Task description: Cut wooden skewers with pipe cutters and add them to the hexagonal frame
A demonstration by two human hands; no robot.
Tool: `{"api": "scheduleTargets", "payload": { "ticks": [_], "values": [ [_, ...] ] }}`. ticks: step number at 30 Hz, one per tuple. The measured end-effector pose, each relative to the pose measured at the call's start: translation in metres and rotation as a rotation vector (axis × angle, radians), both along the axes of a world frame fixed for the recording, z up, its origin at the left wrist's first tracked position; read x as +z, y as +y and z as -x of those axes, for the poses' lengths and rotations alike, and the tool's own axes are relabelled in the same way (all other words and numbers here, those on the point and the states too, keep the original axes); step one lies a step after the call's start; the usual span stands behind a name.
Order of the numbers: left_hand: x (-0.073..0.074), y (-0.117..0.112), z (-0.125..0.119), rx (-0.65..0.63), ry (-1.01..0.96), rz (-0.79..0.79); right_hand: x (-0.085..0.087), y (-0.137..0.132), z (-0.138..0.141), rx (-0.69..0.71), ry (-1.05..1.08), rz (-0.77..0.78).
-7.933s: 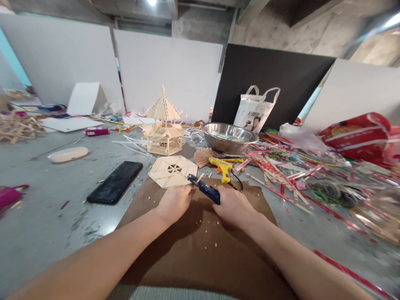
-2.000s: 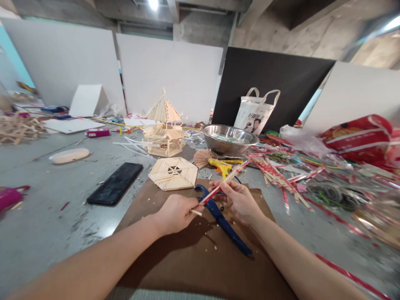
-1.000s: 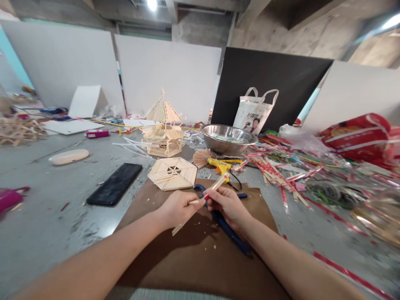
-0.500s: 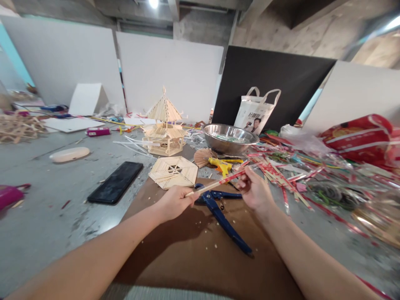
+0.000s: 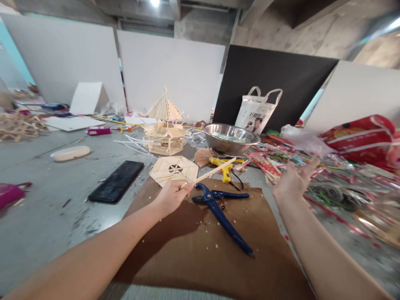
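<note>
My left hand is closed around one end of pale wooden chopsticks, which slant up to the right above the brown board. Whether it is one stick or a joined pair I cannot tell. My right hand is open, fingers spread and slightly blurred, over red-and-white paper wrappers at the right. Below the chopsticks, a blue-handled cutter lies on the brown board. Just beyond my left hand rests a flat hexagonal stick panel.
A stick pagoda model stands behind the panel. Beside it are a steel bowl, a yellow glue gun and a paper fan shape. A black phone lies left. A white bag and red package stand at the back right.
My right hand has left the chopsticks and swung right, opening. The red-and-white wrapper that covered their far end is off, leaving bare wood. My left hand keeps its hold.
</note>
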State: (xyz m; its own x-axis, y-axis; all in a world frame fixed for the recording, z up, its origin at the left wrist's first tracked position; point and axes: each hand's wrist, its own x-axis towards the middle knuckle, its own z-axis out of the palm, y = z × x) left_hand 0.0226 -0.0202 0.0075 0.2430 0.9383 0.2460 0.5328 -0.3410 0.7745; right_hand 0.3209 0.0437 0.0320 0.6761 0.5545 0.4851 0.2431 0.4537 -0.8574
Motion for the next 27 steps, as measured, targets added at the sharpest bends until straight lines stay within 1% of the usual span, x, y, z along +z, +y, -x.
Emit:
{"api": "scheduleTargets", "payload": {
  "ticks": [1, 2, 3, 5, 6, 8, 9, 11, 12, 14, 16, 18, 20, 23, 25, 27],
  "values": [
    [0.000, 0.000, 0.000, -0.001, -0.003, -0.002, -0.001, -0.002, 0.004, -0.054, -0.102, -0.046],
    [0.000, 0.000, 0.000, -0.007, -0.007, -0.003, -0.003, -0.004, 0.008, -0.090, -0.223, -0.059],
    [0.000, 0.000, 0.000, -0.018, -0.012, -0.002, -0.005, -0.006, 0.012, -0.092, -0.347, -0.041],
    [-0.001, -0.001, 0.000, -0.044, -0.024, 0.001, -0.008, -0.009, 0.023, 0.004, -0.525, 0.059],
    [-0.002, -0.001, 0.000, -0.057, -0.028, 0.004, -0.010, -0.011, 0.028, 0.095, -0.542, 0.121],
    [-0.002, 0.000, -0.001, -0.085, -0.027, 0.018, -0.012, -0.014, 0.041, 0.359, -0.431, 0.251],
    [-0.003, 0.000, -0.001, -0.097, -0.024, 0.028, -0.012, -0.017, 0.047, 0.501, -0.317, 0.293],
    [-0.003, 0.000, -0.002, -0.109, -0.010, 0.052, -0.011, -0.023, 0.058, 0.771, -0.084, 0.328],
    [-0.002, -0.001, -0.002, -0.114, 0.001, 0.064, -0.010, -0.027, 0.062, 0.853, 0.013, 0.331],
    [-0.001, -0.002, -0.003, -0.129, 0.028, 0.088, -0.008, -0.033, 0.069, 0.937, 0.145, 0.349],
    [0.000, -0.005, -0.004, -0.159, 0.061, 0.115, -0.006, -0.038, 0.074, 0.966, 0.203, 0.389],
    [0.001, -0.007, -0.005, -0.200, 0.087, 0.137, -0.006, -0.040, 0.076, 0.980, 0.212, 0.439],
    [0.001, -0.009, -0.005, -0.225, 0.092, 0.146, -0.007, -0.040, 0.076, 0.963, 0.210, 0.460],
    [0.001, -0.010, -0.005, -0.187, 0.041, 0.094, -0.008, -0.034, 0.072, 0.854, 0.255, 0.430],
    [0.001, -0.008, -0.003, -0.120, 0.000, 0.025, -0.008, -0.028, 0.066, 0.735, 0.340, 0.394],
    [0.000, -0.006, -0.002, -0.051, -0.030, -0.029, -0.008, -0.022, 0.059, 0.635, 0.443, 0.390]
  ]
}}
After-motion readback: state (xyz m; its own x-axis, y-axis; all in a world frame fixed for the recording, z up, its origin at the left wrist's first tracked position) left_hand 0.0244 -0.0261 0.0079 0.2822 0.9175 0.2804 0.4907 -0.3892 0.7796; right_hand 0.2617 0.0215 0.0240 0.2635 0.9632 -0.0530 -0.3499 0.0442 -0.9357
